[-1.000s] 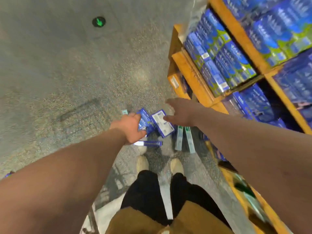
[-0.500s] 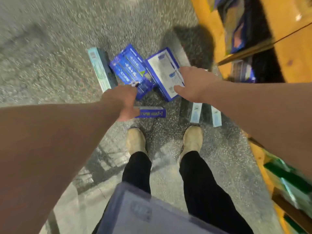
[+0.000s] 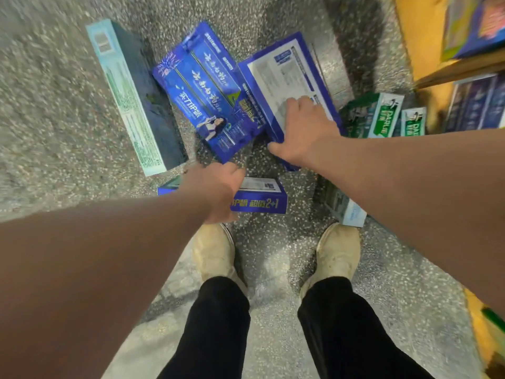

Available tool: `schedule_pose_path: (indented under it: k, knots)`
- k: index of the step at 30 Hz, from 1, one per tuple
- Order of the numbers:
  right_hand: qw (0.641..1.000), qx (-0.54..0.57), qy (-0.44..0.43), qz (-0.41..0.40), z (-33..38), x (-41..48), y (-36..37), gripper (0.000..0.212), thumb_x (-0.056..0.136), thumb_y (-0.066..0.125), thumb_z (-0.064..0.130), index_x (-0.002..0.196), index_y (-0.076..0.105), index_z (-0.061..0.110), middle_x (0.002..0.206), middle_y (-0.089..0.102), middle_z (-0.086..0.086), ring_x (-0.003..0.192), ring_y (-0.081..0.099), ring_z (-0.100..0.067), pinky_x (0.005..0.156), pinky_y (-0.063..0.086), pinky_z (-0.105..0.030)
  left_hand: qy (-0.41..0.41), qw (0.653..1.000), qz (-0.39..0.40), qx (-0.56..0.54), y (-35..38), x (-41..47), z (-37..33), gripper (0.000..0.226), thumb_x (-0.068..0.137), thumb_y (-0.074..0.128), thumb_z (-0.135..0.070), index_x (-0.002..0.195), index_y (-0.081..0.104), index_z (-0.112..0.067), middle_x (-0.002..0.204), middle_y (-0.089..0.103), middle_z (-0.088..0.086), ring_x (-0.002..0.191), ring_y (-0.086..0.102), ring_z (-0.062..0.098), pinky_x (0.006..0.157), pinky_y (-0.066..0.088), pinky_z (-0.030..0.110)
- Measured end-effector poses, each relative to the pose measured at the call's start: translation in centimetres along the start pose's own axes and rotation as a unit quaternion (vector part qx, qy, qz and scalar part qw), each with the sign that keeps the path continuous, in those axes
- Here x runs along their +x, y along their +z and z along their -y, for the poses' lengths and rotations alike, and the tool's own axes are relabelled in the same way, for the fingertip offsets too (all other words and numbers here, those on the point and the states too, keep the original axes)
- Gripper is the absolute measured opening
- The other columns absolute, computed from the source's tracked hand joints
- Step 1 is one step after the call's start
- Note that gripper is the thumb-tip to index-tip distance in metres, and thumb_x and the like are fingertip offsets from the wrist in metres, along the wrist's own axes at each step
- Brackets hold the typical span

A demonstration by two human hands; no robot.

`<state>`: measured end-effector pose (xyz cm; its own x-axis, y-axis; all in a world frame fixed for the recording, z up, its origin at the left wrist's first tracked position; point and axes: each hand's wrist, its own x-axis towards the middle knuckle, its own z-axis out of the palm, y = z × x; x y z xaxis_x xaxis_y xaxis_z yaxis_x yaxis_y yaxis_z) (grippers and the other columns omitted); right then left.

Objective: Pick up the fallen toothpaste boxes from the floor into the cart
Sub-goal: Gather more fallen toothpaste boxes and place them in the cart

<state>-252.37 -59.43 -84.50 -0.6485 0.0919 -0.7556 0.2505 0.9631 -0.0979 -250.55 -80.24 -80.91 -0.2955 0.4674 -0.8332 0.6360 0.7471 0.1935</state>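
Several toothpaste boxes lie scattered on the speckled floor (image 3: 68, 110): the right hand (image 3: 303, 132) rests spread open on the white-backed blue box (image 3: 284, 77), while the left hand (image 3: 216, 190), grip state indeterminate, covers the small blue box (image 3: 262, 198).

We've dropped much closer to the floor, and the spilled boxes now fill the upper half of the frame. Our right hand (image 3: 303, 129) has landed flat on the white-backed blue box (image 3: 287, 77), while our left hand (image 3: 216, 191) has slid down over the small blue box (image 3: 259, 199) at centre.
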Motion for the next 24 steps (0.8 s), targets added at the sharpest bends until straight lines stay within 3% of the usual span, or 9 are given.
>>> schedule_pose_path:
  k: [3, 5, 7, 9, 12, 17, 21, 24]
  knots:
    - [0.999, -0.004, 0.043, -0.006, 1.4, 1.3, 1.9, 0.121, 0.069, 0.08, 0.067, 0.153, 0.013, 0.01, 0.155, 0.019, -0.018, 0.141, 0.025, -0.042, 0.095, 0.048, -0.054, 0.014, 1.0, -0.013, -0.007, 0.9, 0.2, 0.1, 0.052, 0.081, 0.068, -0.042, 0.126, 0.047, -0.027, 0.119, 0.052, -0.004, 0.112, 0.056, 0.023, 0.08, 0.046, 0.038]
    - [0.997, -0.011, 0.068, -0.046, 2.0, 1.6, 2.9, 0.123, 0.068, 0.086, 0.057, 0.153, 0.011, 0.008, 0.157, 0.016, -0.019, 0.14, 0.025, -0.042, 0.086, 0.052, -0.051, 0.022, 0.999, -0.023, 0.01, 1.2, 0.1, 0.0, 0.047, 0.085, 0.064, -0.04, 0.129, 0.049, -0.029, 0.117, 0.054, -0.006, 0.11, 0.057, 0.022, 0.075, 0.04, 0.035]
    - [0.994, -0.025, 0.078, -0.075, 2.2, 1.8, 3.5, 0.122, 0.068, 0.089, 0.047, 0.153, 0.011, 0.006, 0.157, 0.017, -0.021, 0.139, 0.027, -0.044, 0.082, 0.054, -0.049, 0.025, 0.999, -0.035, 0.015, 1.4, 0.1, -0.3, 0.049, 0.088, 0.061, -0.042, 0.133, 0.049, -0.029, 0.118, 0.055, -0.006, 0.111, 0.057, 0.022, 0.082, 0.042, 0.036]
    - [0.993, -0.014, 0.085, -0.078, 2.2, 1.8, 3.4, 0.122, 0.07, 0.089, 0.041, 0.154, 0.009, 0.003, 0.158, 0.016, -0.022, 0.14, 0.026, -0.045, 0.088, 0.054, -0.053, 0.028, 0.999, -0.045, 0.007, 1.2, 0.2, -0.5, 0.048, 0.089, 0.059, -0.041, 0.134, 0.049, -0.029, 0.118, 0.057, -0.006, 0.11, 0.058, 0.023, 0.087, 0.044, 0.037]
    - [0.989, 0.068, 0.108, -0.081, 2.0, 0.9, 2.1, 0.108, 0.077, 0.081, 0.024, 0.155, 0.009, 0.004, 0.161, 0.017, -0.017, 0.146, 0.024, -0.041, 0.098, 0.049, -0.057, 0.043, 0.997, -0.062, 0.003, 0.5, 0.3, -1.1, 0.042, 0.091, 0.056, -0.04, 0.131, 0.051, -0.03, 0.116, 0.061, -0.007, 0.108, 0.06, 0.023, 0.086, 0.045, 0.038]
    - [0.981, 0.143, 0.062, -0.112, 0.1, -2.8, -0.9, 0.063, 0.081, 0.07, 0.025, 0.135, 0.039, 0.014, 0.137, 0.049, -0.008, 0.124, 0.051, -0.035, 0.081, 0.041, -0.039, 0.043, 0.998, -0.042, 0.003, -1.2, 1.5, -2.6, 0.045, 0.093, 0.06, -0.042, 0.135, 0.048, -0.03, 0.122, 0.059, -0.006, 0.114, 0.058, 0.024, 0.086, 0.049, 0.038]
    - [0.986, 0.152, 0.013, -0.069, -1.6, -6.6, -1.4, 0.061, 0.079, 0.068, 0.032, 0.135, 0.045, 0.022, 0.124, 0.06, -0.006, 0.111, 0.061, -0.033, 0.086, 0.049, -0.041, 0.02, 0.998, -0.054, 0.039, -1.4, 2.1, -4.2, 0.037, 0.095, 0.058, -0.044, 0.129, 0.049, -0.033, 0.124, 0.057, -0.007, 0.118, 0.055, 0.023, 0.095, 0.042, 0.04]
    - [0.984, 0.171, 0.004, -0.048, -2.7, -8.5, -1.1, 0.064, 0.078, 0.066, 0.031, 0.138, 0.044, 0.029, 0.114, 0.064, -0.001, 0.101, 0.062, -0.031, 0.081, 0.051, -0.039, -0.017, 0.992, -0.098, 0.078, -0.9, 1.2, -4.4, 0.038, 0.093, 0.06, -0.04, 0.126, 0.046, -0.028, 0.123, 0.051, -0.003, 0.118, 0.05, 0.024, 0.097, 0.039, 0.043]
